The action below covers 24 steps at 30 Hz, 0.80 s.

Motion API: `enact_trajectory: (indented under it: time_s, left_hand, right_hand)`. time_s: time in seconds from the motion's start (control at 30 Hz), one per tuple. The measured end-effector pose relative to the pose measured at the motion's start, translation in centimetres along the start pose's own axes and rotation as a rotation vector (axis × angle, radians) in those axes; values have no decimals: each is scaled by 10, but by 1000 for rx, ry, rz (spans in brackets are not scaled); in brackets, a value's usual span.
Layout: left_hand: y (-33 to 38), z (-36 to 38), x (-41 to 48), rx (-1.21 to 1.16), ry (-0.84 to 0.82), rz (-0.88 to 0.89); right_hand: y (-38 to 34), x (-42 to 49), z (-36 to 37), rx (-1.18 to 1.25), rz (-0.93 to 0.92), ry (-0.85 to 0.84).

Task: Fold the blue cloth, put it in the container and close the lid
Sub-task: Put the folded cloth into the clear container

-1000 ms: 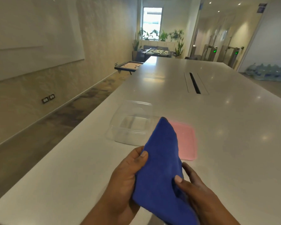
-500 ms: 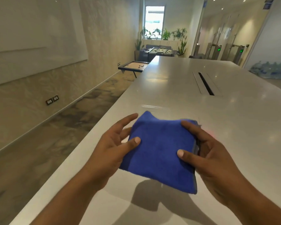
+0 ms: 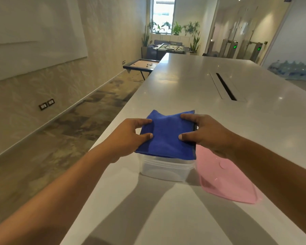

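The blue cloth [image 3: 168,137] is folded into a thick square and lies flat over the open top of the clear plastic container [image 3: 163,169], hiding its inside. My left hand [image 3: 129,137] pinches the cloth's left edge between thumb and fingers. My right hand [image 3: 207,135] grips the right edge the same way. The pink lid [image 3: 224,181] lies flat on the table just right of the container, partly under my right forearm.
The long white table [image 3: 193,85] runs away from me, its left edge close to the container. A dark cable slot [image 3: 225,87] is set into the tabletop further back on the right. Floor lies to the left.
Both hands carried the folded cloth forward and down from in front of me onto the top of the container. The lid and the container's front wall have come into view.
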<state>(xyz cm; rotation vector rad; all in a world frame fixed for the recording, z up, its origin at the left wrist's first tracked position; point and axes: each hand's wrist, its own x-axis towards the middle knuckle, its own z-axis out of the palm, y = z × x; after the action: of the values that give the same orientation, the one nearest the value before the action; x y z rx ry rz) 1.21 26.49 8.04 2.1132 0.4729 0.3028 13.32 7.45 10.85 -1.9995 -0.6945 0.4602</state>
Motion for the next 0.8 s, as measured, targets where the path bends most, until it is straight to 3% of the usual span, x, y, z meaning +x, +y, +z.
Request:
enact_trajectory:
  time_s: [0.17, 0.3, 0.4, 0.57, 0.7, 0.8]
  left_hand:
    - [3, 6, 9, 205, 88, 5]
    - [2, 3, 10, 413, 291, -2]
    - [-5, 9, 6, 428, 240, -26]
    - [-18, 32, -5, 265, 273, -67]
    - [-27, 44, -13, 79, 339, -35]
    - [-31, 48, -17, -77, 353, -44]
  right_hand:
    - [-3, 16, -1, -143, 132, -95]
    - [-12, 19, -6, -766, -56, 160]
    - [-15, 18, 1, -826, -149, 221]
    - [-12, 20, 41, -756, -161, -73]
    - [-2, 26, 80, -825, -60, -375]
    - [2, 35, 90, -893, 33, -493]
